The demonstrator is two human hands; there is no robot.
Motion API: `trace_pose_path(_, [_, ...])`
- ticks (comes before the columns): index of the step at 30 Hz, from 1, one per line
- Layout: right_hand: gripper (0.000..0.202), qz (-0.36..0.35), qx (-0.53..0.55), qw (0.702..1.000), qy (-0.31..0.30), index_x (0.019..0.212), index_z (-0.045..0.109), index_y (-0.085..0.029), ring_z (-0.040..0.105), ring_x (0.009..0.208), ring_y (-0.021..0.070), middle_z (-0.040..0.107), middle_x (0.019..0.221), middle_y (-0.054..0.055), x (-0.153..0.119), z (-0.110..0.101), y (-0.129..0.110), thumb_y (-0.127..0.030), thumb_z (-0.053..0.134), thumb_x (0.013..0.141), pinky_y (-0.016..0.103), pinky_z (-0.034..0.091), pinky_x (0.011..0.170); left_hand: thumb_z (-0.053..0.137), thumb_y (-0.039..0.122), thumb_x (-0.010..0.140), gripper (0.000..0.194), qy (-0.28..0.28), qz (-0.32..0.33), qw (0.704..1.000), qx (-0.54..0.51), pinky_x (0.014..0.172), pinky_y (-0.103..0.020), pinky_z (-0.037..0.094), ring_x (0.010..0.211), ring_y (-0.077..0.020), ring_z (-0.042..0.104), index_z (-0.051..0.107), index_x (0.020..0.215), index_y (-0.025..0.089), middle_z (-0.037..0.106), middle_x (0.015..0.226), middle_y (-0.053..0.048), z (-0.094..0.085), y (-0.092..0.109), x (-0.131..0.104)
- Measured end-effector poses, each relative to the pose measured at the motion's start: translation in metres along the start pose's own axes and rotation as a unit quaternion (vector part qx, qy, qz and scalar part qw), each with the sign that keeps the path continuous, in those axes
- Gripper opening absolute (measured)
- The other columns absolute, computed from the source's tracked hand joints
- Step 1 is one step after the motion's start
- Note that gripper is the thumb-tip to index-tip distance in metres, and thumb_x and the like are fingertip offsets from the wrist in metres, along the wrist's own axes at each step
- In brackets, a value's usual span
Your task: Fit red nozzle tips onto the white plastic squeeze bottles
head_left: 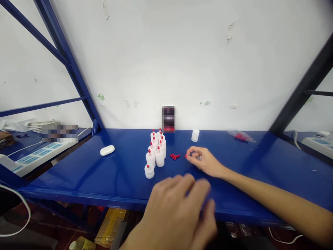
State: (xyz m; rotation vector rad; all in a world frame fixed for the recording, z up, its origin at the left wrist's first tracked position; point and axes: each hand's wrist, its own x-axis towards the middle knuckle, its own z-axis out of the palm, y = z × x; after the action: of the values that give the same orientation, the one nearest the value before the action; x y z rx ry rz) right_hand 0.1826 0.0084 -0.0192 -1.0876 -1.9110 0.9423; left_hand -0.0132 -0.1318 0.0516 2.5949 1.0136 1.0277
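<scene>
A red cap (186, 156) is pinched at the fingertips of the right hand (205, 162), low over the blue surface (78, 173), just right of the loose cap pile (174, 157). The grip is closed on that cap; something pale appears tucked under the palm, though what it is cannot be told. The left hand (177, 215) is held nearer the camera, blurred, fingers loosely spread, nothing seen in it. The capped bottles (156, 152) are lined up left of the pile, an uncapped bottle (195, 135) and a bag (240, 136) of caps farther back. A light, square pinch is advised, so the cap is kept straight and the row is not knocked.
</scene>
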Motion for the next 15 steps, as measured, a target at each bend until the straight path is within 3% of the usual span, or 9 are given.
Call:
trace_pose_path(3, [0.025,0.028,0.145,0.989,0.021,0.088,0.052,-0.02,0.034,0.037,0.009,0.042,0.044,-0.01,-0.002,0.003,0.0,-0.045,0.056,0.086,0.022,0.029,0.041,0.048,0.026,0.096,0.031,0.039,-0.063,0.987,0.144,0.072,-0.039,0.056,0.092,-0.0251,0.064,0.055,0.126,0.022,0.066,0.105,-0.009,0.032,-0.038,0.022])
trace_pose_path(7, [0.024,0.012,0.221,0.975,0.017,0.089,0.052,-0.02,0.038,0.035,0.0098,0.044,0.041,-0.01,-0.007,0.009,-0.007,-0.044,0.055,0.088,0.022,0.033,0.041,0.05,0.024,0.098,0.024,0.077,-0.06,0.992,0.079,0.069,-0.03,0.052,0.086,-0.0199,0.063,0.059,0.12,0.02,0.065,0.098,-0.005,0.06,-0.073,0.035])
trace_pose_path(11, [0.024,-0.011,0.234,0.972,-0.011,0.088,0.054,-0.019,0.039,0.036,0.0099,0.047,0.042,-0.009,-0.015,0.013,-0.014,-0.042,0.054,0.091,0.022,0.033,0.042,0.052,0.021,0.098,0.021,0.144,-0.062,0.986,-0.05,0.072,-0.027,0.05,0.079,-0.0145,0.061,0.064,0.116,0.022,0.066,0.093,-0.003,0.071,-0.081,0.035])
trace_pose_path(15, [0.023,-0.028,0.257,0.966,-0.018,0.087,0.055,-0.018,0.041,0.037,0.01,0.049,0.043,-0.008,-0.018,0.014,-0.017,-0.04,0.051,0.093,0.023,0.036,0.044,0.055,0.02,0.097,0.024,0.175,-0.059,0.977,-0.104,0.068,-0.026,0.049,0.074,-0.013,0.059,0.066,0.118,0.023,0.067,0.086,-0.002,0.075,-0.079,0.036])
